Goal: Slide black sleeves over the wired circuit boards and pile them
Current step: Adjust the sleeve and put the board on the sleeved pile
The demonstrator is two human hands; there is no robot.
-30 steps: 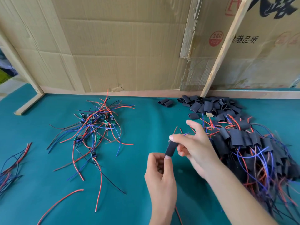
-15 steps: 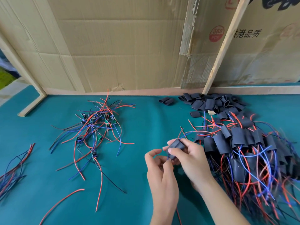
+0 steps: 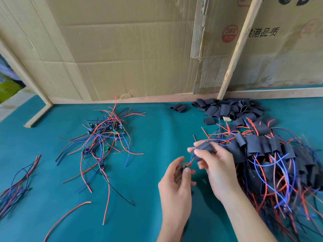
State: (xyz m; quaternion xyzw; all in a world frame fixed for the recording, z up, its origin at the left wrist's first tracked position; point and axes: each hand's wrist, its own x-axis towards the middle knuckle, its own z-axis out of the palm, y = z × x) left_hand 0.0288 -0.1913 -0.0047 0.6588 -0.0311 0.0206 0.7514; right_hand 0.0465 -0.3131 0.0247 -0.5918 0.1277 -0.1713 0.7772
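Observation:
My right hand [image 3: 214, 165] pinches a black sleeve [image 3: 203, 148] between thumb and fingers, just left of the big pile. Red and blue wires run through the sleeve and out its far end. My left hand [image 3: 176, 182] pinches a small green circuit board [image 3: 185, 167] below and left of the sleeve; short wires join the two. A tangle of bare wired boards [image 3: 103, 135] lies at the left centre. Sleeved boards are heaped at the right [image 3: 265, 154]. Loose empty sleeves [image 3: 227, 109] lie by the back wall.
Cardboard walls [image 3: 122, 49] and a slanted wooden strut [image 3: 237, 48] close off the back. A bundle of loose wires [image 3: 19, 182] lies at the left edge, and a single red wire [image 3: 70, 217] near the front. The table is covered in teal cloth [image 3: 157, 130].
My hands have drawn apart: the left hand with the board moved down, the right hand with the sleeve moved up and right. The board now shows outside the sleeve.

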